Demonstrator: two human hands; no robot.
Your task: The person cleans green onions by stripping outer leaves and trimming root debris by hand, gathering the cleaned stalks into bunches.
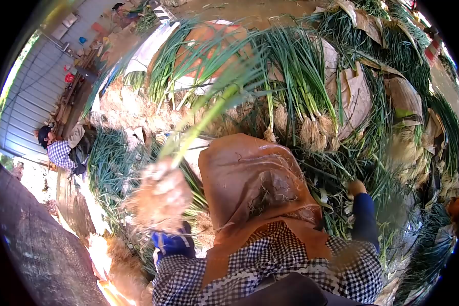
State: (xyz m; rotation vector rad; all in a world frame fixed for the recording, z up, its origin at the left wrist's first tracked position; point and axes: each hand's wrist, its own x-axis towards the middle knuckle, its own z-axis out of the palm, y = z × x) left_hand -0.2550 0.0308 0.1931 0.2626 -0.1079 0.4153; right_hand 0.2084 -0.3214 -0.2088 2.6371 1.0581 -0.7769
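A clump of green onions [204, 122], blurred by motion, is raised at centre left, its shaggy pale roots [160, 201] hanging towards me. My left hand [163, 176] is at the base of the stalks, smeared and partly lost among the roots; it appears closed on the clump. Below it shows my blue patterned left sleeve [172, 244]. To the right, my right hand [357, 187] is closed, low against loose green leaves and pale stalks [336, 214]. What lies inside its fingers is too small to make out. A brown apron [250, 173] covers my lap between both hands.
Rows of green onions [296, 66] lie ahead, roots towards me, over sacks [354, 99]. More piles [109, 158] are at left. Another person [61, 148] sits at far left beside a metal wall [28, 97]. A dark brown surface [41, 239] stands at lower left.
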